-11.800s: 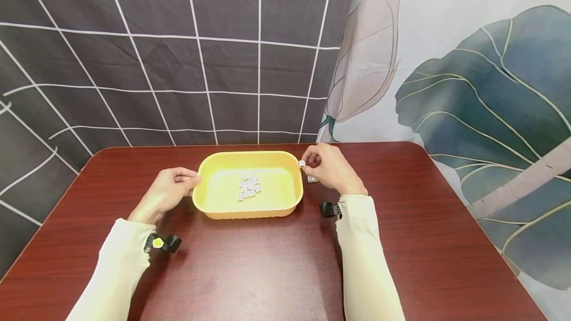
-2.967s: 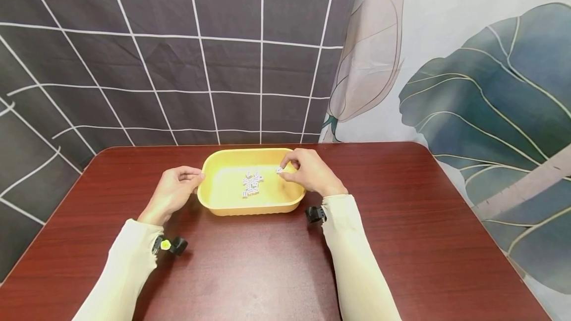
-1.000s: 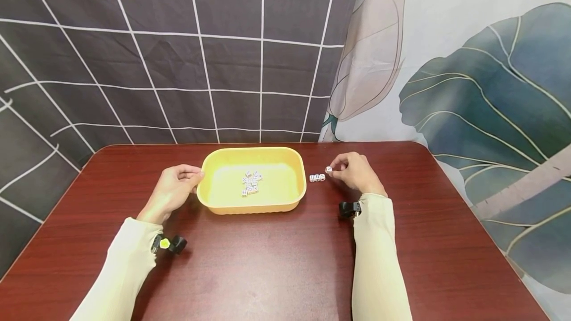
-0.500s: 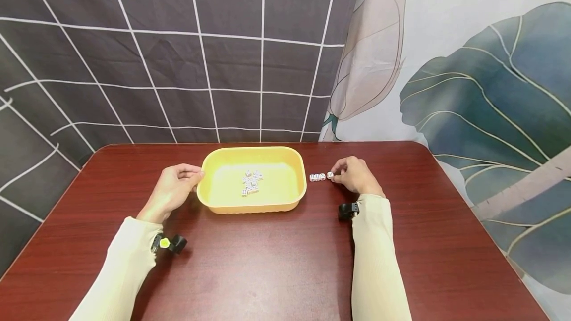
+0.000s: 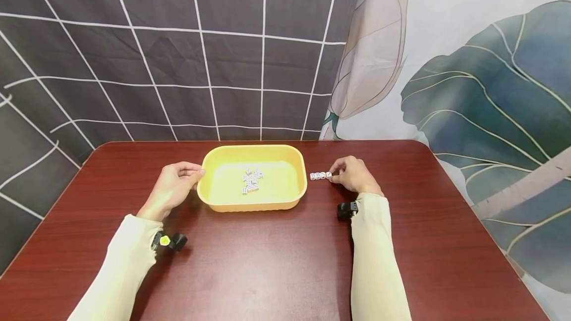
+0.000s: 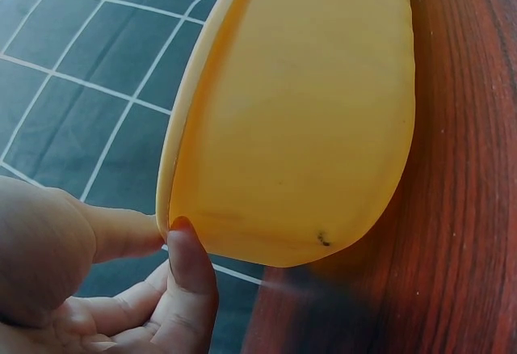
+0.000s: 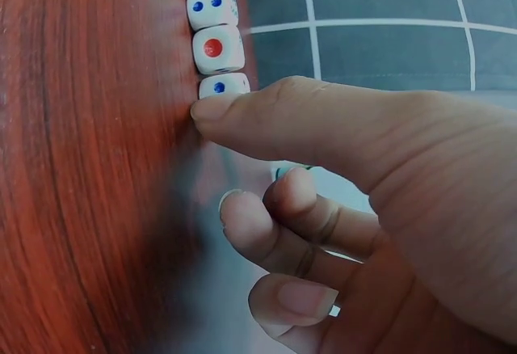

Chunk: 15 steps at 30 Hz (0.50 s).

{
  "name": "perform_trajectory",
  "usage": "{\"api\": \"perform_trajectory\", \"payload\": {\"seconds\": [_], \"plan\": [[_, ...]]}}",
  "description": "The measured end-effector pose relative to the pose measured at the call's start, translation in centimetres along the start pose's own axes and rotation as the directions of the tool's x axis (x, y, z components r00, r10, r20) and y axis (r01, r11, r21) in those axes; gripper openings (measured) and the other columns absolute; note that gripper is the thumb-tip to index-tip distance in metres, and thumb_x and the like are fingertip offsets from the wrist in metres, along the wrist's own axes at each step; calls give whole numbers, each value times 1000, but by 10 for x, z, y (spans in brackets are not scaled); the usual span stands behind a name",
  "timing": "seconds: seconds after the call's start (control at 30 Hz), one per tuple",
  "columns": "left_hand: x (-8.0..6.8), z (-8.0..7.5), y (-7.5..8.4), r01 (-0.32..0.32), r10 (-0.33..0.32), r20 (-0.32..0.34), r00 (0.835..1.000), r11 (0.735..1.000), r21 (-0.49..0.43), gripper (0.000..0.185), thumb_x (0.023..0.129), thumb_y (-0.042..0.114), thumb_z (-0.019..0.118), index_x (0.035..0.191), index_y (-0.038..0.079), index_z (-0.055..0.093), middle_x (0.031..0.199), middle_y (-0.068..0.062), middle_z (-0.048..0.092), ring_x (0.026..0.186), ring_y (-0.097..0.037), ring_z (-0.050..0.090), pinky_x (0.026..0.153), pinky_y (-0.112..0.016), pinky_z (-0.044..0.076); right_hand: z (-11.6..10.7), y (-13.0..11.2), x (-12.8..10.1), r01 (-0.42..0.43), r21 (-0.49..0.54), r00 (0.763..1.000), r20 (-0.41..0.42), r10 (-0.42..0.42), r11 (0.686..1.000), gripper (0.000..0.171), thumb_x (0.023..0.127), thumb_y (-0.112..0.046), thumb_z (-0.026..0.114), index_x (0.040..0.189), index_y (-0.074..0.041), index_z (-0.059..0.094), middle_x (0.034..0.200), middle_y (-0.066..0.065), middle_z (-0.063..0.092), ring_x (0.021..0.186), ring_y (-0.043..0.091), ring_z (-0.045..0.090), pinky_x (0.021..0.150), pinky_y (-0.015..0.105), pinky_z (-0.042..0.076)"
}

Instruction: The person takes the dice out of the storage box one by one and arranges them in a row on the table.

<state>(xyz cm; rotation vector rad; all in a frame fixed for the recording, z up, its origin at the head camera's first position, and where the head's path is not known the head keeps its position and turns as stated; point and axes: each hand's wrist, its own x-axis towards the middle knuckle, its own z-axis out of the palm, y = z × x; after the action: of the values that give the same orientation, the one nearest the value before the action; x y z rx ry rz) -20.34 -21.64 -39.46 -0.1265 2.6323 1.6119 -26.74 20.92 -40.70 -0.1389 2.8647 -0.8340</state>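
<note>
In the head view a yellow plastic basin (image 5: 252,207) stands on the table with several small white dice (image 5: 251,182) clustered on its floor. My left hand (image 5: 174,185) pinches its left rim; the left wrist view has thumb and finger meeting on that rim (image 6: 164,168). To the right of the basin runs a short straight row of white dice (image 5: 317,176). At the row's right end, my right hand (image 5: 354,176) holds a die (image 7: 224,86) against its neighbour, which shows one red pip. The thumb covers part of this die.
The dark red wooden table (image 5: 263,261) has its far edge just behind the basin. Beyond it hang a grey cloth (image 5: 232,58) with white grid lines and a pale leaf-patterned cloth (image 5: 482,93). Black wrist cameras (image 5: 347,210) sit on both wrists.
My right hand took a die out of the basin, carried it right and lowered it to the row's end, closing the gap. The left hand kept hold of the rim.
</note>
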Motion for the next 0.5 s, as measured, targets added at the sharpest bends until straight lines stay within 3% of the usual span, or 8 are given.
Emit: {"api": "perform_trajectory", "payload": {"seconds": [0.5], "plan": [[0, 0, 0, 4, -4, -1, 1000, 1000, 5, 38, 102, 16, 59, 128, -12, 58, 115, -28, 67, 75, -3, 65, 70, -15, 55, -15, -13, -5, 81, 24, 996, -41, -80, 996, 19, 86, -10, 75, 104, -7, 74, 69, 2, 52, 65, 17, 49, 59, 29, 42]]}}
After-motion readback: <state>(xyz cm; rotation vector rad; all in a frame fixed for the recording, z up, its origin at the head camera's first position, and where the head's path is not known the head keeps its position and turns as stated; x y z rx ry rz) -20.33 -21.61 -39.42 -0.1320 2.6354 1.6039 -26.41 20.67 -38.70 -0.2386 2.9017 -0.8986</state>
